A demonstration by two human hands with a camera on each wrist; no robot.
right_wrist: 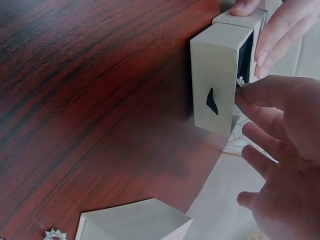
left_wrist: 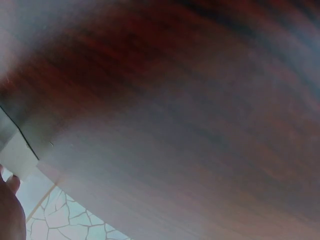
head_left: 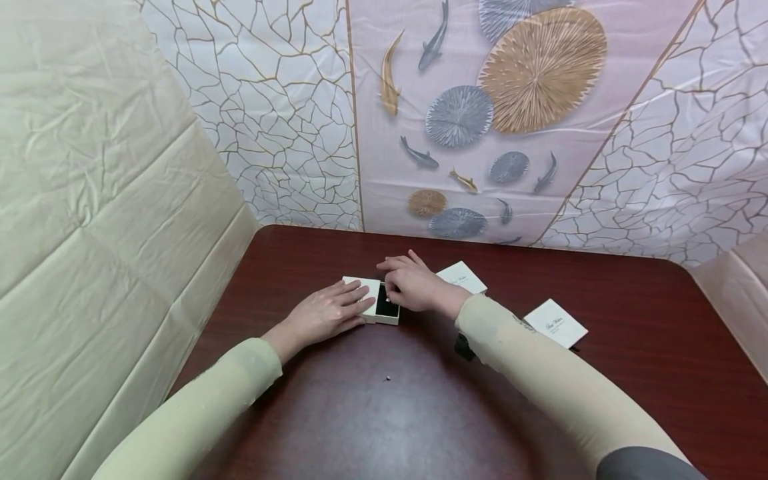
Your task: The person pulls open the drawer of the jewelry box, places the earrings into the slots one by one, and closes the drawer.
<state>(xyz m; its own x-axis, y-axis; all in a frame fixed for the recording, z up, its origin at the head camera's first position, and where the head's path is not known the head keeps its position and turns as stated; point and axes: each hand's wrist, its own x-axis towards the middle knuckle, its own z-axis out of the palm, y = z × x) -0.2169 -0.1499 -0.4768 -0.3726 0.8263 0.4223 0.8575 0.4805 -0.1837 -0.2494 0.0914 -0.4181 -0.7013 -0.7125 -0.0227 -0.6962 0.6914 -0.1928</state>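
A white jewelry box (head_left: 370, 283) with a partly pulled-out drawer sits on the table; black padding (head_left: 387, 303) lines the drawer. My left hand (head_left: 327, 312) holds the box sleeve, fingers across its top and thumb along its near side. Over the drawer, my right hand (head_left: 414, 285) pinches a small sparkling stud earring (right_wrist: 240, 81) between thumb and forefinger, close against the black lining. The other right fingers spread loosely. A dark pull tab (right_wrist: 212, 101) shows on the drawer's front. Nearer me, a tiny stud earring (head_left: 387, 378) lies on the table.
Two more white boxes with printed lettering stand to the right: one box (head_left: 462, 277) behind my right wrist, the other box (head_left: 555, 323) beyond the forearm. A sparkling piece with a red centre (right_wrist: 55, 234) lies on the dark wooden table. Patterned cloth (head_left: 420, 120) hangs behind.
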